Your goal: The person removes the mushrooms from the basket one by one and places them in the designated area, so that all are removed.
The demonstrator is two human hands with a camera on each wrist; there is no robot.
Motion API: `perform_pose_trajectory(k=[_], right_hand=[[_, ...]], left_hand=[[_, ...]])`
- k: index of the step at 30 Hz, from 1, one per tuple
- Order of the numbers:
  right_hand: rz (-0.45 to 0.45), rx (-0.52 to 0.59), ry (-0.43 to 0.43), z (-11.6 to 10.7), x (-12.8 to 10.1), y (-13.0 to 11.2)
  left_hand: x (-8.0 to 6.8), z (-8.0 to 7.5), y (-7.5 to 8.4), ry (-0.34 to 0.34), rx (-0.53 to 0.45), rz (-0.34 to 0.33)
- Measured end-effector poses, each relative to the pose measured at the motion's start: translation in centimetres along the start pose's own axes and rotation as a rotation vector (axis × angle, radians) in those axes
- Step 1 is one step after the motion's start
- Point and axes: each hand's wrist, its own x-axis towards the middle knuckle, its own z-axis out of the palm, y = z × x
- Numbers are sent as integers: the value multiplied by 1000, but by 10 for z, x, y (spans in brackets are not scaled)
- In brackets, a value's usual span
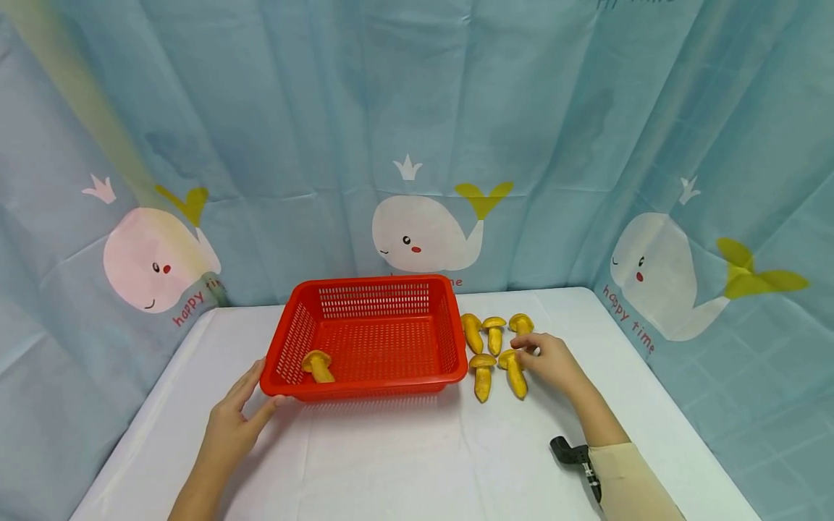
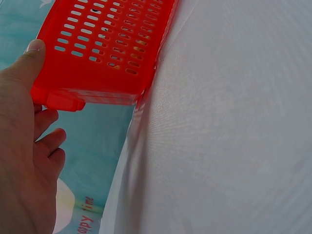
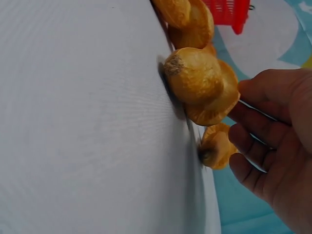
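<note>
Right hand (image 1: 550, 362): fingers loosely curled, tips touching the cap of a mushroom (image 1: 515, 373) near the table's (image 1: 404, 456) right side; not yet gripped. Its long axis runs cap-far, stem toward the near edge. Left hand (image 1: 234, 420): fingers straight, thumb against the basket's (image 1: 374, 336) near-left corner. One mushroom in basket (image 1: 318, 365); by my count five remain outside.

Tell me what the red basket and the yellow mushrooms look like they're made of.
The red basket looks like moulded plastic: glossy, uniform colour, regular slotted holes. The yellow mushrooms seem to be toy replicas, likely foam or soft plastic: matte, evenly coloured surfaces. I can't tell which.
</note>
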Motion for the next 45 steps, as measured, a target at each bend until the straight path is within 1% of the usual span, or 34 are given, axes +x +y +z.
perform_pose_trajectory(k=[6, 11, 18, 24, 31, 34, 45], right_hand=[[-20, 4, 31, -6, -1, -6], [-28, -1, 39, -11, -2, -11], [-72, 0, 69, -17, -6, -24], [-106, -12, 87, -22, -11, -39], [-136, 8, 75, -26, -18, -58], [-146, 27, 75, -26, -20, -65], [-222, 97, 23, -11, -25, -82]], left_hand=[[0, -1, 0, -8, 7, -12], [0, -1, 0, -12, 14, -25], [0, 0, 0, 2, 10, -3], [0, -1, 0, -11, 19, -34], [0, -1, 1, -4, 12, -29], [0, -1, 2, -7, 13, -38], [0, -2, 5, -25, 1, -82]])
